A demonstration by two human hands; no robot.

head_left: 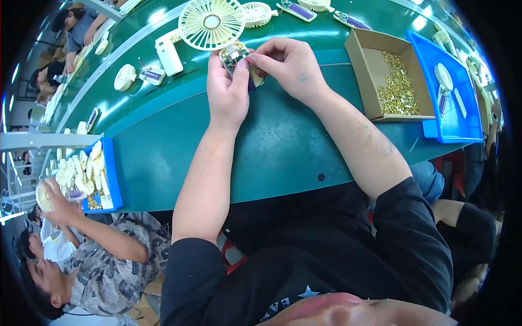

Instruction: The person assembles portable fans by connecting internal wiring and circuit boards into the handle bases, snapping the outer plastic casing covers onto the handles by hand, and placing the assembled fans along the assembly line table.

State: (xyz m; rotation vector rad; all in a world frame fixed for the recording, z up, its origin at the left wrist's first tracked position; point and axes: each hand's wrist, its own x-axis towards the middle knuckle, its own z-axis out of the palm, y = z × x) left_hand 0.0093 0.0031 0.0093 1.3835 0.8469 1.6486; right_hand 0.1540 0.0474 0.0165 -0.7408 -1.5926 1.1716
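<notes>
Up at the far side of the table, my left hand (225, 95) is closed around the handle of a cream handheld fan (187, 24). Its round slatted head points away from me. A small circuit board (234, 54) shows in the opened handle, just above my left thumb, with a dark purple part below it. My right hand (293, 68) pinches at the board's right edge. A bit of red, perhaps a wire, shows by those fingertips, but what they hold is too small to make out.
A cardboard box (372, 103) of small brass-coloured parts stands right, beside a blue tray (429, 130) with fan pieces. Several fan parts, including a white handle shell (169, 55), lie along the far side. At left, a co-worker handles a fan by a filled blue bin (113, 179).
</notes>
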